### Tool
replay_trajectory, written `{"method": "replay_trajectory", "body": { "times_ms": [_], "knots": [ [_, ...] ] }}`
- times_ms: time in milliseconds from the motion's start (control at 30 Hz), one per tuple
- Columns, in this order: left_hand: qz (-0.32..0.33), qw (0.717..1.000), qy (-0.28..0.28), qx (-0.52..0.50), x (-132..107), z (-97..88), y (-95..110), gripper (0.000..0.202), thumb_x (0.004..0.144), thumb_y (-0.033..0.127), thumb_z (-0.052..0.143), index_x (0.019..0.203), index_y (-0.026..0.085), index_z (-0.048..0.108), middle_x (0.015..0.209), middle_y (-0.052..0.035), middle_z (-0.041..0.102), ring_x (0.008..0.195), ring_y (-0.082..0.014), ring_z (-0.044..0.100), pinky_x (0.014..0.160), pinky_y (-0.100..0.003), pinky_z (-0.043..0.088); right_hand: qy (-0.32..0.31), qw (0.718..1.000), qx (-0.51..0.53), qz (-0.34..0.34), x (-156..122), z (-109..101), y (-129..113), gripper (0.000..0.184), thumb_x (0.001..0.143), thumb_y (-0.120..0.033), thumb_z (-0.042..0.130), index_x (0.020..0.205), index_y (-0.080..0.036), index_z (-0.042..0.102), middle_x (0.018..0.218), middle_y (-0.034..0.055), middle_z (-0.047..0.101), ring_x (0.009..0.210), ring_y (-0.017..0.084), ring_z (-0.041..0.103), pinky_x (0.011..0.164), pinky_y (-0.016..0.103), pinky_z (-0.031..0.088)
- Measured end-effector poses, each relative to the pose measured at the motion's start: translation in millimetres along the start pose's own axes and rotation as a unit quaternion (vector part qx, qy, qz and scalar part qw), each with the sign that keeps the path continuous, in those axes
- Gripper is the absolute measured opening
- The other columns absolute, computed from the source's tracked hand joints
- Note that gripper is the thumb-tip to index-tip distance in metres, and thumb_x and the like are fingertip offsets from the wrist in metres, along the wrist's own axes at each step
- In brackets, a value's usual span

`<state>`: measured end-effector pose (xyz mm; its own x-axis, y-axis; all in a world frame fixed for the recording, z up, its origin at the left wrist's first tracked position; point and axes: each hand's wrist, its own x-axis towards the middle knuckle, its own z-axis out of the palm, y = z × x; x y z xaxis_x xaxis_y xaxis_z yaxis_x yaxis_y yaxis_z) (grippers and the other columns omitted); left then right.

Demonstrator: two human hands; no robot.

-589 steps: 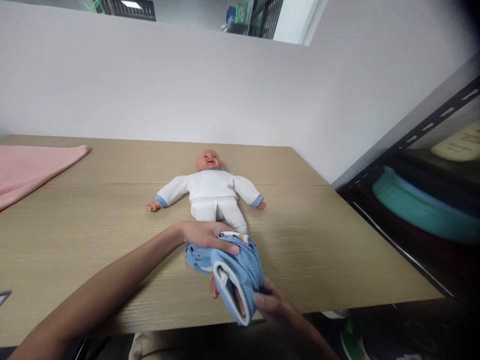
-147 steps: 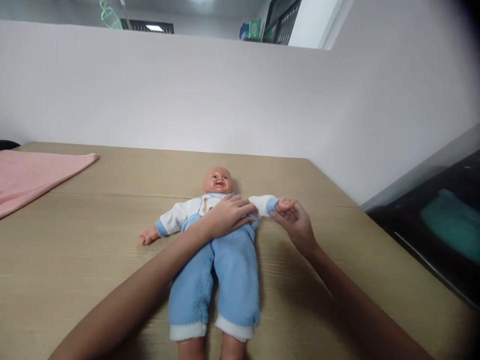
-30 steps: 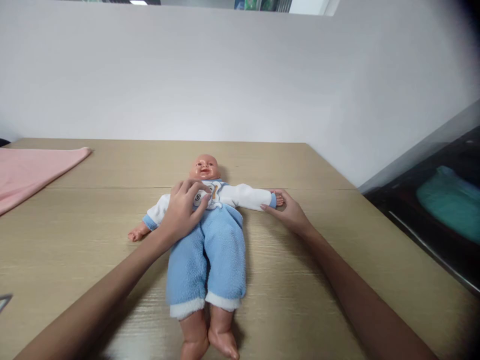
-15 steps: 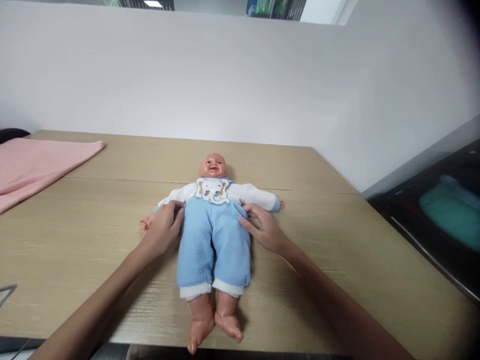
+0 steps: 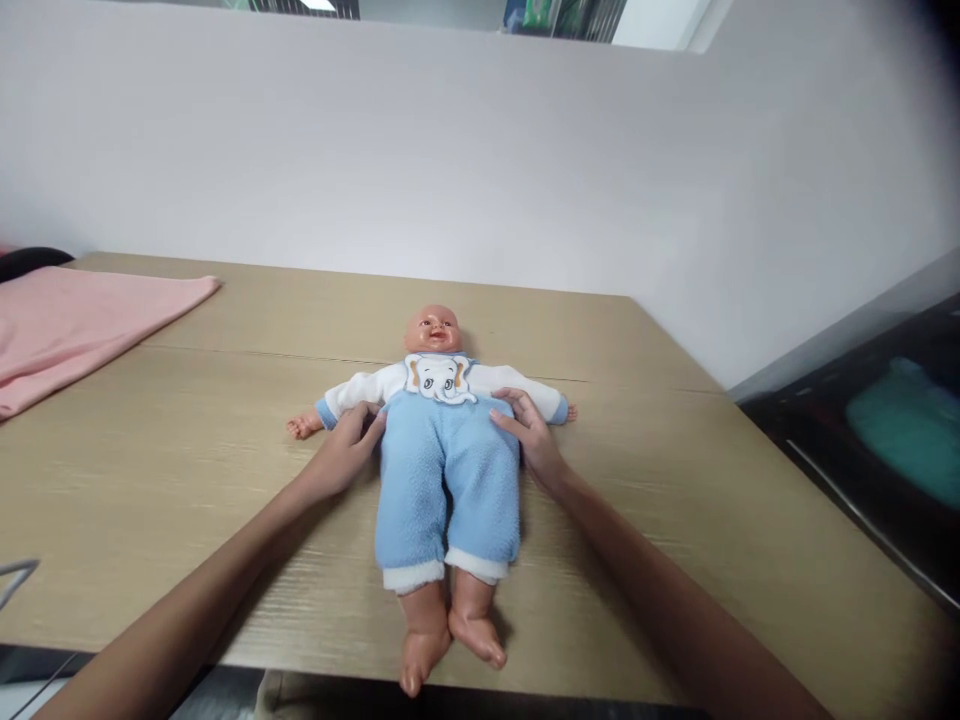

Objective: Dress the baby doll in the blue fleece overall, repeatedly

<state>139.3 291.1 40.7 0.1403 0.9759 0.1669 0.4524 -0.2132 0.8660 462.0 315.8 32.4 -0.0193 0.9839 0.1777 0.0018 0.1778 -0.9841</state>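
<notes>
A baby doll point(image 5: 448, 470) lies face up, its feet towards me at the table's near edge. It wears fuzzy blue trousers with white cuffs and a white top, with an elephant patch point(image 5: 440, 380) on the chest. Both its arms are spread out sideways. My left hand point(image 5: 351, 445) holds the doll's left-of-view side at the waist, thumb against the blue cloth, other fingers partly hidden. On the opposite side, my right hand point(image 5: 531, 435) has its thumb and fingers curved on the trousers just under the sleeve.
The doll rests on a wooden table point(image 5: 225, 450) with a seam across it. A pink cloth point(image 5: 82, 315) lies at the far left. Behind the table rises a white wall point(image 5: 420, 150). To the right is a dark surface with a teal thing point(image 5: 911, 430) on it.
My right hand has moved slightly up the doll's side and fits closer round it. My left hand stays at the waist. The view has shifted a little, so the doll appears farther right.
</notes>
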Motion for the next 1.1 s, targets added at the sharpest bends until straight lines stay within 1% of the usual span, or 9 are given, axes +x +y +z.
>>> {"method": "replay_trajectory", "body": {
  "times_ms": [167,300,367,467,633,733,833,967,1100],
  "knots": [
    [-0.036,0.990,-0.014,-0.132,8.6,-1.8,-6.4,0.050,0.100,0.075,0.067,0.097,0.025,0.060,0.091,-0.0010,0.057,0.090,-0.0236,0.053,0.087,-0.037,0.049,0.078,0.989,-0.111,-0.062,1.8,-7.4,7.3,0.034,0.091,-0.055,0.073,0.109,-0.027,0.068,0.114,0.0074,0.070,0.116,0.032,0.063,0.118,0.055,0.048],
    [-0.051,0.987,-0.020,-0.152,15.7,0.0,-7.4,0.043,0.100,0.069,0.068,0.099,0.026,0.060,0.091,-0.0011,0.057,0.088,-0.0228,0.052,0.082,-0.036,0.048,0.120,0.959,-0.213,-0.143,-11.0,-2.1,-12.6,0.026,0.096,-0.047,0.071,0.110,-0.025,0.068,0.117,0.0112,0.069,0.118,0.035,0.060,0.115,0.060,0.047],
    [-0.053,0.991,-0.017,-0.125,18.1,1.6,-7.2,0.041,0.102,0.067,0.064,0.104,0.026,0.061,0.094,-0.0018,0.060,0.088,-0.0232,0.055,0.082,-0.037,0.050,0.080,0.929,-0.285,-0.223,-29.4,7.3,-35.6,0.017,0.105,-0.039,0.064,0.114,-0.025,0.068,0.118,0.0111,0.071,0.119,0.034,0.063,0.114,0.058,0.048],
    [-0.002,1.000,0.021,-0.022,11.8,3.6,-5.3,0.039,0.105,0.062,0.057,0.114,0.024,0.059,0.112,-0.0093,0.070,0.105,-0.0296,0.066,0.102,-0.048,0.054,-0.091,0.889,-0.353,-0.277,-71.7,22.9,-74.8,0.012,0.110,-0.030,0.061,0.116,-0.026,0.071,0.122,0.0090,0.075,0.122,0.031,0.069,0.121,0.057,0.047],
    [0.026,0.993,0.057,0.101,-63.5,7.8,13.5,0.041,0.112,0.053,0.055,0.137,0.021,0.057,0.137,-0.0194,0.071,0.128,-0.0396,0.069,0.115,-0.066,0.052,-0.248,0.823,-0.430,-0.274,-146.7,30.0,-103.5,0.063,0.102,-0.053,0.082,0.152,-0.019,0.065,0.149,0.0132,0.076,0.145,0.038,0.066,0.147,0.062,0.019],
    [0.021,0.995,0.016,0.092,-136.5,15.0,32.9,0.043,0.114,0.049,0.059,0.153,0.031,0.054,0.146,-0.0146,0.070,0.136,-0.0377,0.068,0.116,-0.064,0.057,-0.271,0.802,-0.463,-0.264,-173.6,30.0,-95.4,0.087,0.099,-0.062,0.084,0.166,-0.015,0.054,0.159,0.0154,0.072,0.149,0.039,0.065,0.148,0.061,0.021],
    [0.063,0.994,-0.048,0.080,-193.1,25.0,41.8,0.070,0.108,0.047,0.071,0.171,0.041,0.039,0.160,-0.0127,0.066,0.143,-0.0388,0.068,0.114,-0.061,0.064,-0.225,0.808,-0.477,-0.263,-188.3,37.9,-81.5,0.080,0.104,-0.048,0.084,0.169,-0.015,0.052,0.154,0.0151,0.075,0.144,0.037,0.070,0.146,0.064,0.026],
    [0.121,0.990,-0.016,0.072,-218.1,32.7,26.9,0.105,0.093,0.058,0.088,0.178,0.037,0.030,0.162,-0.0168,0.066,0.142,-0.0449,0.070,0.111,-0.062,0.067,-0.140,0.853,-0.439,-0.246,-201.4,57.4,-64.3,0.061,0.104,-0.032,0.083,0.160,-0.021,0.060,0.133,0.0097,0.083,0.127,0.032,0.078,0.143,0.065,0.034],
    [0.112,0.989,0.006,0.099,-211.5,25.0,11.3,0.084,0.099,0.046,0.084,0.172,0.039,0.042,0.154,-0.0139,0.073,0.132,-0.0420,0.077,0.104,-0.058,0.070,-0.090,0.872,-0.408,-0.254,-209.2,74.0,-49.9,0.058,0.103,-0.028,0.082,0.157,-0.025,0.062,0.121,0.0065,0.084,0.116,0.032,0.081,0.141,0.067,0.037]
  ]
}}
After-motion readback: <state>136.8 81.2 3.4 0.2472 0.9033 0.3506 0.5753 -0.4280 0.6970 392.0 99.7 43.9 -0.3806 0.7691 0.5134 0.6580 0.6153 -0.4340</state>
